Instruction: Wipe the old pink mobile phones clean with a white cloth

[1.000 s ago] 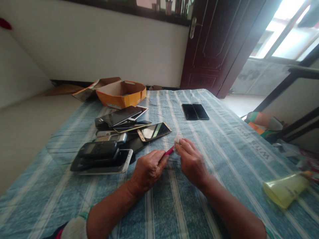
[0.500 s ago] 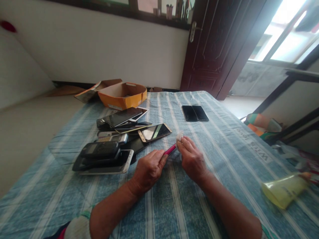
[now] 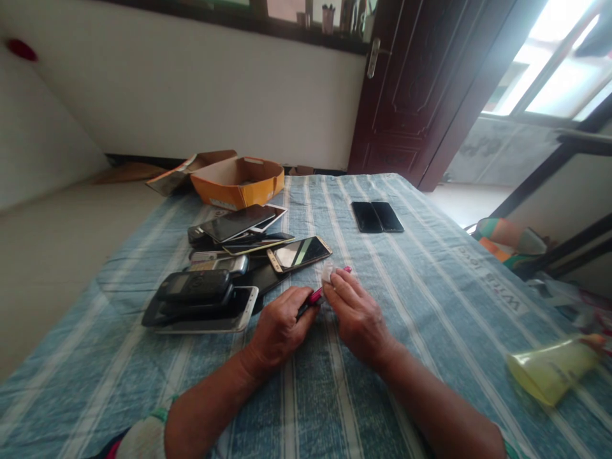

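Observation:
My left hand (image 3: 281, 324) is closed round the near end of a slim pink and black phone (image 3: 315, 296), which is tilted and seen nearly edge-on. A crumpled white tissue (image 3: 327, 273) is pinched in my right hand (image 3: 359, 319), pressed against the phone's far part. The right fingers cover much of the phone, and its pink tip shows just beyond them. Left of my hands lies a heap of old phones, among them a gold phone (image 3: 300, 254), a black phone (image 3: 194, 288) and a white-edged phone (image 3: 246, 312).
An orange cardboard box (image 3: 234, 196) stands open at the back left of the cloth-covered table (image 3: 444, 319). Two dark phones (image 3: 377, 217) lie side by side at the back right. A yellow translucent packet (image 3: 549, 373) rests near the right edge.
My right hand has slid the tissue left along the phone, closer to my left hand. The phone has turned a little, its pink tip now showing past my right fingers.

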